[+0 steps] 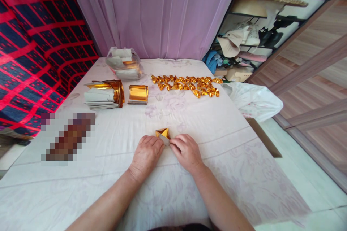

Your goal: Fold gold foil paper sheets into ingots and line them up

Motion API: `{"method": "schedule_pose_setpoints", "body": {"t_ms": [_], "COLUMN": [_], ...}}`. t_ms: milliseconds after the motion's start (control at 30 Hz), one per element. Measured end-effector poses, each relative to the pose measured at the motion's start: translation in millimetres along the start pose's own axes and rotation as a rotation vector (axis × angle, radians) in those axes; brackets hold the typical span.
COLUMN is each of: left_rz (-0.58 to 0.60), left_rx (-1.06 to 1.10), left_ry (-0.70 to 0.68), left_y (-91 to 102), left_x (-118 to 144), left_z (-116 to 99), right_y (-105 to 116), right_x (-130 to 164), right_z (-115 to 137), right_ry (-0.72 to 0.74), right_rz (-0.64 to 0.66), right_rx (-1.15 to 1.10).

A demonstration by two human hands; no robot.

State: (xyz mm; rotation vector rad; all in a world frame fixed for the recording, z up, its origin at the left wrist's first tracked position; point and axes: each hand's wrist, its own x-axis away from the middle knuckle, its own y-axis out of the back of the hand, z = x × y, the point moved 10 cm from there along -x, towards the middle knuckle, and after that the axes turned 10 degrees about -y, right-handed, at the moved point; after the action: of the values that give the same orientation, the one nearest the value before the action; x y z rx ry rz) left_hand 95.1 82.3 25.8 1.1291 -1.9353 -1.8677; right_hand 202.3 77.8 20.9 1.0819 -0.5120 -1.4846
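Note:
Between my two hands, near the middle of the cloth-covered table, lies a partly folded sheet of gold foil paper (163,133); a pale, whitish back shows along its near side. My left hand (148,151) has its fingers closed at the paper's left and near edge. On the other side, my right hand (187,150) pinches the right corner between thumb and fingers. Beyond them, several folded gold paper pieces (184,83) lie in rows at the back right. A small stack of gold paper (138,94) and a larger fanned stack (104,95) sit at the back left.
A clear plastic bag (124,63) of more paper stands at the far left. A blurred-out item (70,137) lies on the left of the flowered tablecloth (114,195). A white plastic bag (255,100) hangs beyond the right edge, below a shelf (244,43). A purple curtain (162,14) closes the back.

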Motion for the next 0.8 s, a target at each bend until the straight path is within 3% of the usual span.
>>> {"method": "schedule_pose_setpoints", "body": {"t_ms": [267, 533, 800], "left_rz": [-0.038, 0.015, 0.045], "left_rx": [0.03, 0.043, 0.099], "left_ry": [-0.004, 0.083, 0.15], "left_y": [1.4, -0.5, -4.8], "left_x": [1.0, -1.3, -2.5], "left_z": [-0.2, 8.6, 15.1], "right_y": [-3.6, 4.4, -0.8], "right_x": [-0.9, -1.5, -2.4], "right_z": [6.3, -5.6, -5.6], "right_ry": [0.03, -0.058, -0.073], "right_rz": [0.024, -0.032, 0.002], "right_rx": [0.049, -0.059, -0.004]}}
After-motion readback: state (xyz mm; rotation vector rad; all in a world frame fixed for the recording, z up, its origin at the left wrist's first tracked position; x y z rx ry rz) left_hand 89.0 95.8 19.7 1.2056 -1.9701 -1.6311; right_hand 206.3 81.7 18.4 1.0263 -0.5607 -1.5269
